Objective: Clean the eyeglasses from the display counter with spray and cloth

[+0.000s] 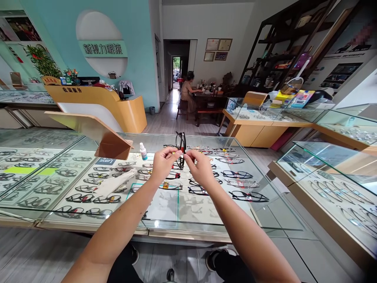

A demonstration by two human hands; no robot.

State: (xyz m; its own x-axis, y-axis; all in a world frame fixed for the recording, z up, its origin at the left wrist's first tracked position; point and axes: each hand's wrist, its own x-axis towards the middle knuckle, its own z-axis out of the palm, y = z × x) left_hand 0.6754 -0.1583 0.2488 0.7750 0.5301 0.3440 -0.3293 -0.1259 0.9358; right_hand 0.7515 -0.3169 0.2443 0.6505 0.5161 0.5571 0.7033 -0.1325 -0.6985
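Observation:
A pair of dark-framed glasses (181, 140) stands on end above the glass display case (206, 232), between both hands. My left hand (165, 162) pinches it from the left with thumb and forefinger. From the right, my right hand (198, 165) has its fingertips pressed together at the frame's lower part. A bit of red shows on the frame near the fingers. Several rows of glasses (249, 196) lie inside the case under the hands. On the glass top, a small white spray bottle (143, 151) stands left of my left hand, and a pale cloth (118, 182) lies nearer me.
A tilted brown-backed mirror or board (91, 127) stands on the case at the left. Another glass case (332, 192) is at the right. Behind are a yellow counter (129, 114) and a person (187, 94) seated at a dark table (209, 98).

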